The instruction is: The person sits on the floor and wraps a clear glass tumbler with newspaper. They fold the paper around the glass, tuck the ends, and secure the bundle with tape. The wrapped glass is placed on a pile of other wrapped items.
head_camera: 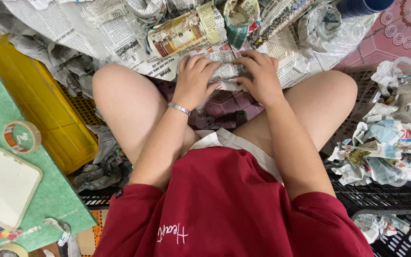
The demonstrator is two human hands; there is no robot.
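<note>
Both hands, left (193, 78) and right (261, 76), are clamped on a newspaper bundle (228, 71) between the knees, contents totally hidden, loose newspaper (120, 33) beyond, crumpled wads in the basket (407, 64) half cut off right.

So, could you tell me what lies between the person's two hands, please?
In the head view, a newspaper-wrapped bundle lies between the left hand and right hand; both press on it from either side.

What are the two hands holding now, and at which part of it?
Both hands grip a newspaper-wrapped bundle: the left hand covers its left end, the right hand its right end.
</note>
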